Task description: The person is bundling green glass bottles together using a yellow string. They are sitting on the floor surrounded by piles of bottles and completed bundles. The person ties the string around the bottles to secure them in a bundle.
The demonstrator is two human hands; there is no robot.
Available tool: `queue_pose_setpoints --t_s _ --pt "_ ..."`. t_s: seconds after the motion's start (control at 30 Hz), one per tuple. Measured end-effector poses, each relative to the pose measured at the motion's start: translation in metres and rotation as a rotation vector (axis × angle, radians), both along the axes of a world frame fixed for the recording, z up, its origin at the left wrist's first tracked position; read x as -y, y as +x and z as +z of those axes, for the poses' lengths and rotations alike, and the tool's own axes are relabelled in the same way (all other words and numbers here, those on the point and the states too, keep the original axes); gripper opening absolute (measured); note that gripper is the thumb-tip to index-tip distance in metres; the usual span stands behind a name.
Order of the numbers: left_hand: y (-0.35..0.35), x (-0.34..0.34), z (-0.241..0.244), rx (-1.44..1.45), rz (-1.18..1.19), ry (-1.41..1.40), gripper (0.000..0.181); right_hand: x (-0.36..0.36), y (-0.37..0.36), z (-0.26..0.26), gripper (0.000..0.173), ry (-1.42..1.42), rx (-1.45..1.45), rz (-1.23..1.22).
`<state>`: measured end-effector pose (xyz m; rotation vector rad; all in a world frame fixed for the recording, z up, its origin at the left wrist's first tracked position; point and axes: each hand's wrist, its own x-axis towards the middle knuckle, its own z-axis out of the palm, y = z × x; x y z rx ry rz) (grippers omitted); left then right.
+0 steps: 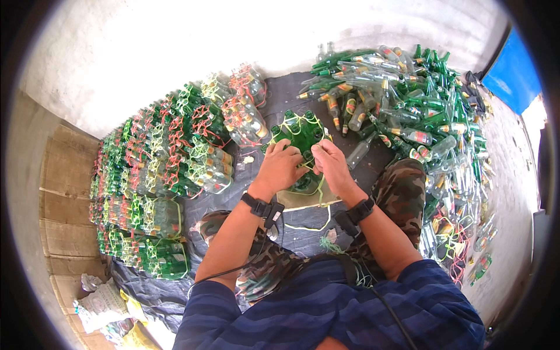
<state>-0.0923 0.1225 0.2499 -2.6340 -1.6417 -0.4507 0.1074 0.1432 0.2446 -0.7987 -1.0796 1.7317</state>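
Note:
A bundle of green glass bottles (302, 131) stands in front of me, with a yellow-green plastic strap (320, 188) looped around its necks and body. My left hand (280, 166) curls over the near left side of the bundle, fingers by the bottle necks and thumb at the strap. On the right, my right hand (330, 164) pinches the strap between thumb and bent fingers close to a bottle neck. Beneath the bundle lies a flat tan board (286, 200). The fingertips partly hide what they grip.
Strapped bottle bundles (162, 162) stand in rows at left. Loose bottles (411, 105) are heaped at right, some near my right knee (400, 183). A loose strap piece (308, 228) lies on the dark ground sheet (218, 201). Tangled straps (453, 245) lie at lower right.

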Motion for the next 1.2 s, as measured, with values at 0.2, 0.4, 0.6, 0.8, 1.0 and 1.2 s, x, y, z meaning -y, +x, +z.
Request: queue_pose_setpoints --t_s 0.2,0.4,0.6,0.8,1.0,1.2 --pt "0.001 0.001 0.003 0.019 0.003 -0.04 0.027 -0.001 0.007 -0.001 0.019 -0.033 0.021 0.011" --pt "0.0 0.001 0.005 0.04 -0.006 -0.016 0.027 -0.004 0.012 -0.001 0.017 -0.049 -0.005 0.024" --pt "-0.004 0.001 0.005 0.071 -0.011 -0.04 0.027 -0.006 0.015 0.003 0.018 -0.054 0.02 0.026" --pt "-0.004 0.007 -0.001 0.107 -0.007 -0.018 0.03 -0.005 0.015 0.011 0.026 0.009 0.175 0.034" --pt "0.007 0.004 -0.001 0.231 0.052 0.045 0.03 -0.011 0.02 0.042 0.021 0.195 0.34 0.19" --pt "0.011 0.006 -0.004 0.235 0.078 0.071 0.026 -0.03 -0.002 0.071 0.021 0.362 0.473 0.35"
